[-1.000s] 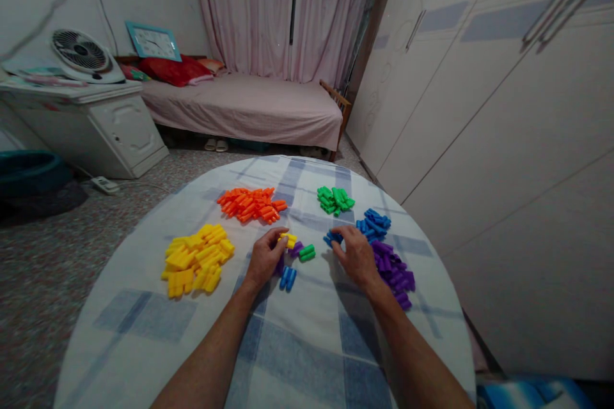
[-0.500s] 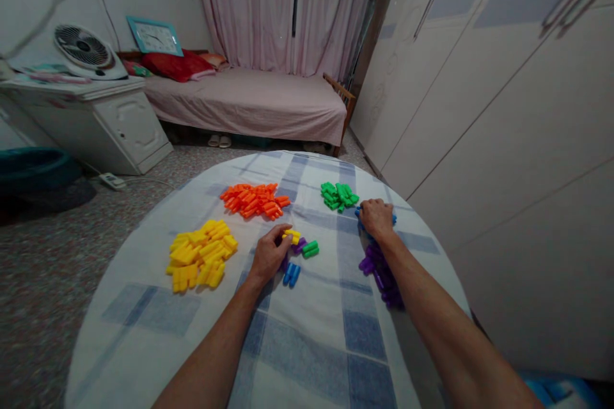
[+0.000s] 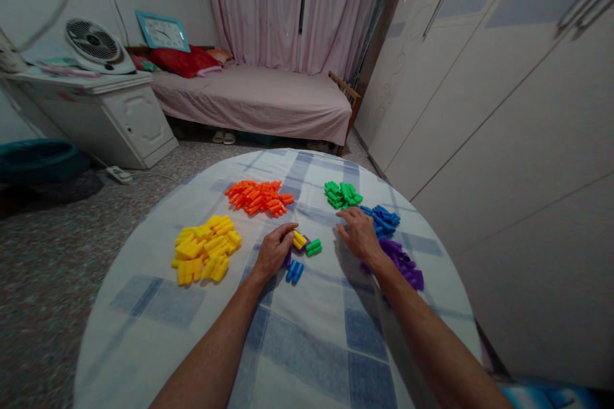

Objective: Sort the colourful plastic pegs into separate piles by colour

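My left hand (image 3: 275, 250) rests on the cloth in the middle of the table, its index finger and thumb apart. Just off those fingertips, a yellow plastic block (image 3: 299, 240) lies against a purple block (image 3: 307, 244), which it partly covers. Another purple block (image 3: 287, 260) shows partly under the hand. Close by are a green block (image 3: 313, 247) and a blue block (image 3: 294, 272), each like joined tubes. My right hand (image 3: 359, 233) hovers left of the blue pile (image 3: 384, 222), fingers apart; its palm side is hidden. My right forearm partly covers the purple pile (image 3: 403, 262).
Yellow (image 3: 207, 249) and orange (image 3: 259, 197) piles lie on the left of the round table (image 3: 307, 345); a green pile (image 3: 343, 194) is at the back right. Beyond stand a bed (image 3: 259, 99), a cabinet (image 3: 144, 128) with a fan (image 3: 96, 45), and a tall wardrobe (image 3: 503, 108).
My right hand has lifted off the blue pile and moved left towards the middle. The yellow block by my left hand has turned and shifted slightly right. The view has shifted a little.
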A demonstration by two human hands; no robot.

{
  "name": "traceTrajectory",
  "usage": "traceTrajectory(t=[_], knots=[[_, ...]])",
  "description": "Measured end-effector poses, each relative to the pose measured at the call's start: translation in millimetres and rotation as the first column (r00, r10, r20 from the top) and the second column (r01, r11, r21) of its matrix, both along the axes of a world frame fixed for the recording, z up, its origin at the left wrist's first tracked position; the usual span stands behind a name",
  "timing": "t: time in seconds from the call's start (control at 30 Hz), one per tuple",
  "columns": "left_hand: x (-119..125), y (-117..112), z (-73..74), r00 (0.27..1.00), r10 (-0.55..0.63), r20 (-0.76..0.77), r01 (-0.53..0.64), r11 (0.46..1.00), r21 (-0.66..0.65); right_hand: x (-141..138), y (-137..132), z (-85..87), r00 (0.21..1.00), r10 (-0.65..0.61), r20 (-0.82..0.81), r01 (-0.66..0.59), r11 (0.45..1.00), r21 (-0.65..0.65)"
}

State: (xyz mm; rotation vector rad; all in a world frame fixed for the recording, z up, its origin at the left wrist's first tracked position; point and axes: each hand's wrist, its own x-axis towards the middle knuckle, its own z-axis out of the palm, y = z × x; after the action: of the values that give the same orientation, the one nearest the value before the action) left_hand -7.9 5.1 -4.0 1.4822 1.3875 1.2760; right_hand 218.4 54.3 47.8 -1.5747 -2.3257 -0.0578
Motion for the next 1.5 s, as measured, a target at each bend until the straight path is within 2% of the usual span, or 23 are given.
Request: traceTrajectory(t=[0.1,0.23,0.33,0.43,0.5,0.6,0.67,0.77,0.83,0.93,1.03,1.13,1.23,1.33,1.43,1.5], knots=[[0,0,-0.4,1.0,-0.002,-0.002,0.002,1.0,0.016,-27,-26,-4.1,0.966,0.148,-0.212,-0.162,0.985,-0.053],[0,0,-0.1,1.0,0.007,0.0,-0.007,1.0,0.03,-54,-50,-19.8,0.899,0.209,-0.386,-0.262,0.961,-0.09],[0,-1,2.2,0.998,0.061,0.01,-0.062,0.998,0.031,-62,-59,-37.9,0.855,0.118,-0.505,-0.196,0.975,-0.104],[-1,-1,3.8,0.98,0.195,0.052,-0.197,0.98,0.038,-64,-61,-51.2,0.814,0.029,-0.58,-0.109,0.989,-0.103],[-5,0,4.4,0.943,0.325,0.066,-0.33,0.941,0.078,-63,-60,-54.1,0.78,0.009,-0.625,-0.094,0.99,-0.103],[-17,0,9.1,0.868,0.497,0.025,-0.494,0.854,0.163,-61,-57,-52.9,0.709,-0.035,-0.704,-0.061,0.992,-0.11],[-27,-2,18.2,0.843,0.532,-0.072,-0.511,0.836,0.198,-60,-54,-52.0,0.674,-0.049,-0.737,-0.052,0.992,-0.114],[-42,-11,40.7,0.808,0.525,-0.267,-0.45,0.843,0.295,-58,-52,-53.3,0.632,-0.061,-0.773,-0.044,0.992,-0.115],[-51,-20,56.1,0.738,0.542,-0.402,-0.394,0.829,0.396,-58,-50,-54.9,0.603,-0.069,-0.794,-0.037,0.993,-0.115],[-65,-33,66.8,0.566,0.548,-0.617,-0.319,0.835,0.449,-57,-50,-55.9,0.586,-0.061,-0.808,-0.045,0.993,-0.108],[-78,-42,59.0,0.424,0.478,-0.769,-0.295,0.876,0.381,-57,-51,-54.9,0.591,-0.054,-0.805,-0.053,0.993,-0.106],[-88,-47,43.9,0.362,0.403,-0.84,-0.283,0.906,0.313,-57,-51,-53.8,0.596,-0.048,-0.802,-0.067,0.992,-0.109],[-87,-51,34.0,0.359,0.423,-0.832,-0.293,0.897,0.33,-57,-51,-53.4,0.595,-0.05,-0.802,-0.075,0.99,-0.117],[-70,-51,29.8,0.455,0.456,-0.764,-0.262,0.889,0.375,-56,-51,-53.2,0.593,-0.053,-0.803,-0.082,0.989,-0.126],[-46,-51,27.0,0.609,0.319,-0.726,-0.142,0.945,0.296,-56,-52,-52.1,0.592,-0.05,-0.804,-0.089,0.988,-0.127],[-31,-52,25.6,0.66,0.185,-0.728,-0.063,0.98,0.191,-56,-52,-50.7,0.592,-0.048,-0.804,-0.092,0.988,-0.126]])
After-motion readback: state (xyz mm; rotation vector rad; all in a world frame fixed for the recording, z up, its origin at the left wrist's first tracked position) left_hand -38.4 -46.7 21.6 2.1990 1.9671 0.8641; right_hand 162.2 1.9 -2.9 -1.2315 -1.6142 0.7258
